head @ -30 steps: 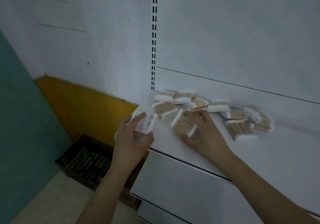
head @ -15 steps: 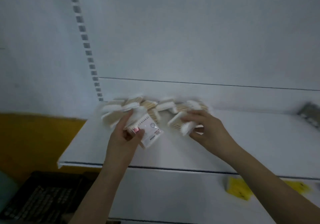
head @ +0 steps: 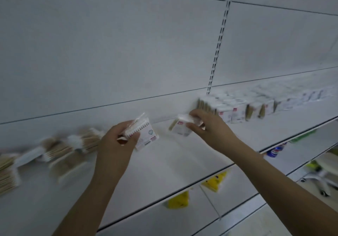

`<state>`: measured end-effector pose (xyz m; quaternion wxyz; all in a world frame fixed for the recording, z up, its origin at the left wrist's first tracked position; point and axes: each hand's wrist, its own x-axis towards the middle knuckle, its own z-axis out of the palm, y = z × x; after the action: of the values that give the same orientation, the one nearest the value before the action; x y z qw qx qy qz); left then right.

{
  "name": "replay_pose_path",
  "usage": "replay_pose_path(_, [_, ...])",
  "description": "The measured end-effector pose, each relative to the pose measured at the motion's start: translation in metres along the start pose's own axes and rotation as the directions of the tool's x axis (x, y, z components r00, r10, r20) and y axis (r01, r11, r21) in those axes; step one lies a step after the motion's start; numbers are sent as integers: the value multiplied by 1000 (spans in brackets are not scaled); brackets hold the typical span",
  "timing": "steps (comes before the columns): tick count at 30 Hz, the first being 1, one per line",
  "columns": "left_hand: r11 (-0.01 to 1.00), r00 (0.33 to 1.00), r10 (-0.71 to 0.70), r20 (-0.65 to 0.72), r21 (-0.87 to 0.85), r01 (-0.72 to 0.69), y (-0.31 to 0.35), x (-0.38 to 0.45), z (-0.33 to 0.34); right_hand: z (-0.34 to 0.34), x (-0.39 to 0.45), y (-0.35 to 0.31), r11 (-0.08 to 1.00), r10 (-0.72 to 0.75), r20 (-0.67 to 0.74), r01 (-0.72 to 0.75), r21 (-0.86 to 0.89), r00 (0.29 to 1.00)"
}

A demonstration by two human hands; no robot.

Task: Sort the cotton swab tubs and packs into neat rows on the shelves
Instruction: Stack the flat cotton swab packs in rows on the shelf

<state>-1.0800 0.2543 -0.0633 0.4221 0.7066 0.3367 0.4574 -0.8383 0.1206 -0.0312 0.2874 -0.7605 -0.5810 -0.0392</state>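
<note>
Two hands work over the white shelf [head: 164, 164]. At 2 o'clock a neat row of upright swab packs [head: 236, 108] lines the back panel; at 9 o'clock a blurred loose heap of packs [head: 60, 149] lies scattered. Your left hand [head: 114, 144] pinches one cotton swab pack [head: 141, 135]; your right hand [head: 210, 127] grips another pack [head: 180, 127], just left of the row.

Yellow tags [head: 215, 182] hang below; cans [head: 276, 150] sit right.
</note>
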Motion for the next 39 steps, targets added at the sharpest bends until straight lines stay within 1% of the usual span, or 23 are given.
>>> replay_pose_path(3, [994, 997, 79, 25, 72, -81, 3, 27, 50, -14, 27, 47, 1000, -29, -60, 29, 5, 998])
replay_pose_path(6, [978, 994, 109, 31, 176, -113, 5, 51, 97, -24, 57, 86, 998, -37, -71, 40, 42, 997])
replay_pose_path(8, [965, 992, 122, 15, 231, -122, 4, 66, 122, -27, 78, 106, 995, -73, -89, 78, 54, 993])
replay_pose_path(10, [959, 994, 110, -7, 265, -104, 2, 79, 141, -29, 98, 121, 991, -116, -81, 121, 64, 990])
replay_pose_path(12, [953, 994, 105, -25, 289, -94, 2, 89, 156, -28, 114, 131, 988, -140, -28, 141, 60, 990])
replay_pose_path(17, [906, 985, 174, -11, 394, -155, -4, 110, 176, -13, 141, 149, 957, -264, 36, 267, -113, 964])
replay_pose_path(19, [881, 985, 172, -19, 451, -145, -8, 114, 177, -3, 143, 152, 928, -332, 49, 335, -164, 942])
replay_pose_path(21, [873, 986, 162, -44, 472, -123, -13, 115, 178, 5, 146, 157, 900, -386, 78, 394, -188, 919])
replay_pose_path(23, [876, 987, 147, -63, 471, -101, -16, 115, 182, 7, 152, 160, 903, -374, 95, 385, -190, 923])
replay_pose_path(27, [866, 983, 150, -106, 493, -79, -16, 112, 193, 4, 161, 159, 940, -282, 149, 304, -155, 948])
replay_pose_path(29, [838, 979, 172, -111, 540, -86, -17, 111, 197, 4, 162, 158, 944, -245, 201, 281, -173, 948])
replay_pose_path(31, [790, 974, 208, -91, 602, -113, -19, 111, 199, 4, 163, 157, 940, -218, 252, 272, -203, 943])
replay_pose_path(33, [768, 968, 241, -65, 623, -149, -22, 112, 201, 2, 163, 155, 936, -206, 277, 271, -223, 939])
replay_pose_path(35, [784, 972, 225, -70, 605, -138, -21, 111, 201, -1, 163, 150, 931, -227, 253, 286, -228, 940])
replay_pose_path(37, [814, 975, 197, -100, 571, -106, -17, 105, 197, -4, 160, 142, 931, -273, 151, 300, -206, 950])
replay_pose_path(39, [832, 974, 182, -135, 549, -79, -13, 95, 188, -6, 159, 129, 937, -324, 15, 323, -131, 946])
